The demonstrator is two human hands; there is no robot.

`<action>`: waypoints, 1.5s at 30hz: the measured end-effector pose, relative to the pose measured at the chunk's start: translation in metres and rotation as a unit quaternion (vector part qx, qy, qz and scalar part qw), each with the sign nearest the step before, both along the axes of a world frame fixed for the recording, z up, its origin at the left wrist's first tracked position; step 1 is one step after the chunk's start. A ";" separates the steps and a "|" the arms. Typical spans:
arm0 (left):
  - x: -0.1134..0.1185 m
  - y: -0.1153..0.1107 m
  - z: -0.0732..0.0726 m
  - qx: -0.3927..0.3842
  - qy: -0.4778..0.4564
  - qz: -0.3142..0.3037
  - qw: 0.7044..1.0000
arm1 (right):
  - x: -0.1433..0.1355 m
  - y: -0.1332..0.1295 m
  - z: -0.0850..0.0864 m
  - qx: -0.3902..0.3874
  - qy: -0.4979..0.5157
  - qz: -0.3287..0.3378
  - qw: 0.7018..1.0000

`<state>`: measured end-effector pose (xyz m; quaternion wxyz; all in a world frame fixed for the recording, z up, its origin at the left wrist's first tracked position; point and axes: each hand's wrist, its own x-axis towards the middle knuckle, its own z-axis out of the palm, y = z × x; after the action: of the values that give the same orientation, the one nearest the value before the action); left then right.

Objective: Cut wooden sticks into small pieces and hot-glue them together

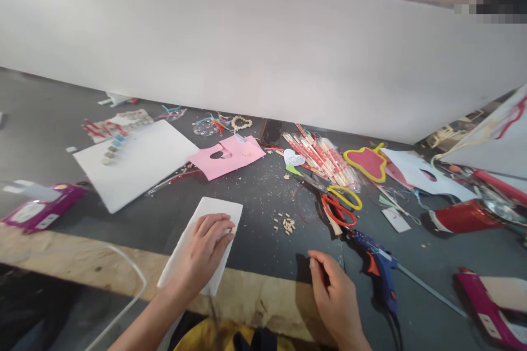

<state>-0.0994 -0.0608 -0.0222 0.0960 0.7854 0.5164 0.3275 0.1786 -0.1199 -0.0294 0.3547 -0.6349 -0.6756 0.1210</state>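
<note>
My left hand rests on a small white board near the table's front edge. Its thumb and index finger pinch a tiny pale piece at the board's right side. To the right, my right hand is raised over the front edge, its thumb and fingertips pressed together; whether anything is between them is too small to tell. A little pile of short wooden pieces lies on the dark table between and beyond my hands. The blue glue gun lies right of my right hand.
Scissors with red and yellow handles lie beyond my right hand, near bundled red-and-white sticks. Pink paper and a large white sheet are at left. A red can lies at right. A white panel stands behind.
</note>
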 end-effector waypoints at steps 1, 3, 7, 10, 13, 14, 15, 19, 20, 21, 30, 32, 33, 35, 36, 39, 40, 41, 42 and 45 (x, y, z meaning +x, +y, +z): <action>-0.001 -0.002 -0.001 -0.003 -0.007 0.004 1.000 | 0.000 0.000 0.000 0.003 0.000 0.001 1.000; -0.003 -0.003 -0.002 -0.016 -0.026 0.012 0.999 | 0.000 0.000 0.000 0.010 -0.003 0.002 1.000; -0.002 -0.003 0.000 -0.044 -0.066 0.049 0.996 | -0.001 -0.002 -0.002 0.017 -0.008 -0.005 1.000; -0.001 -0.004 0.004 -0.060 -0.066 0.044 0.995 | -0.001 -0.002 -0.001 0.017 -0.009 -0.009 1.000; 0.000 -0.006 0.007 -0.058 -0.077 0.047 0.994 | -0.002 -0.002 0.000 0.018 -0.010 -0.008 1.000; 0.000 -0.006 0.007 -0.057 -0.082 0.049 0.994 | -0.002 -0.002 0.000 0.019 -0.010 -0.008 1.000; -0.001 -0.007 0.006 -0.056 -0.088 0.052 0.993 | -0.002 -0.003 0.000 0.021 -0.011 -0.007 1.000; -0.001 -0.007 0.003 -0.045 -0.103 0.054 0.992 | -0.002 -0.003 0.002 0.029 -0.012 -0.005 0.999; -0.001 -0.007 0.003 -0.043 -0.103 0.054 0.992 | -0.003 -0.004 0.002 0.031 -0.011 -0.004 0.999; -0.001 -0.007 0.002 -0.041 -0.104 0.055 0.992 | -0.003 -0.004 0.003 0.033 -0.010 -0.003 0.999; 0.000 -0.008 0.002 -0.048 -0.105 0.062 0.991 | -0.003 -0.005 0.003 0.035 0.001 -0.006 0.999; 0.001 -0.008 0.003 -0.051 -0.106 0.063 0.991 | -0.003 -0.005 0.004 0.036 0.000 -0.007 0.999; 0.001 -0.009 0.004 -0.052 -0.106 0.063 0.991 | -0.004 -0.005 0.004 0.036 -0.001 -0.007 0.999; 0.001 -0.009 0.006 -0.056 -0.105 0.060 0.991 | -0.004 -0.005 0.006 0.036 -0.004 -0.009 0.999; 0.001 -0.009 0.007 -0.057 -0.105 0.059 0.991 | -0.004 -0.005 0.006 0.035 -0.005 -0.010 0.999; 0.001 -0.009 0.008 -0.064 -0.105 0.051 0.991 | -0.005 -0.005 0.007 0.029 -0.009 -0.016 0.999; 0.000 -0.009 0.008 -0.065 -0.105 0.047 0.991 | -0.005 -0.005 0.007 0.026 -0.011 -0.018 0.999; 0.000 -0.009 0.008 -0.066 -0.105 0.044 0.991 | -0.005 -0.005 0.007 0.023 -0.013 -0.020 0.999; -0.001 -0.009 0.007 -0.067 -0.105 0.040 0.991 | -0.005 -0.005 0.007 0.021 -0.016 -0.021 0.999; -0.002 -0.008 0.005 -0.067 -0.109 0.039 0.991 | -0.005 -0.005 0.007 0.015 -0.021 -0.020 0.999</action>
<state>-0.1013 -0.0692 -0.0177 0.1911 0.7164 0.5534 0.3795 0.1737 -0.1246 -0.0228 0.3523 -0.6452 -0.6719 0.0905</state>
